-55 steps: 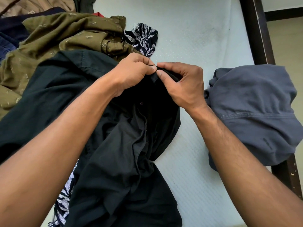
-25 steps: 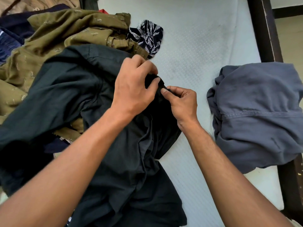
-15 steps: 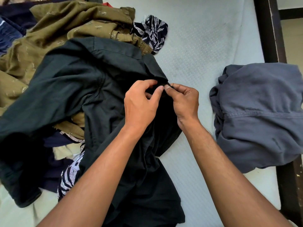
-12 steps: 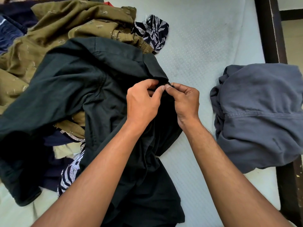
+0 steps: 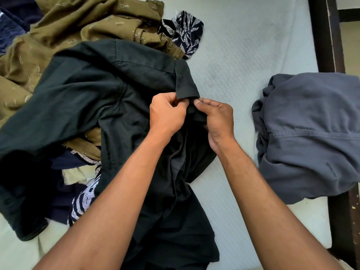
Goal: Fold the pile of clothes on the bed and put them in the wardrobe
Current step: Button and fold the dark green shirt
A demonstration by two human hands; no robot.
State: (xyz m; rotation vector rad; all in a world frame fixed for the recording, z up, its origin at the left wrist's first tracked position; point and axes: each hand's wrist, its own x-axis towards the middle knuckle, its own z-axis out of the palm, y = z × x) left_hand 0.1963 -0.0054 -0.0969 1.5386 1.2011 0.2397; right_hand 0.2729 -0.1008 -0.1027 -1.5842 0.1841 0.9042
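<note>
A black shirt (image 5: pixel 101 90) lies spread and crumpled across the middle of the bed, its collar pointing right. My left hand (image 5: pixel 167 114) and my right hand (image 5: pixel 218 117) meet just under the collar, and each pinches the black cloth of the front edge between thumb and fingers. Behind the shirt sits the pile: an olive patterned garment (image 5: pixel 78 30), a navy leaf-print piece (image 5: pixel 185 30) and dark blue clothes (image 5: pixel 11 22) at the far left. A grey-blue garment (image 5: pixel 311 133) lies bunched at the right edge of the bed.
The pale dotted mattress (image 5: pixel 243 51) shows bare between the black shirt and the grey-blue garment. A dark wooden bed frame (image 5: pixel 327 36) runs along the right side, with floor beyond it. More printed and beige clothes (image 5: pixel 81 178) peek out under the shirt at left.
Both hands have come down from the collar tip to the front edge below it. The black shirt has opened out to the left over the pile.
</note>
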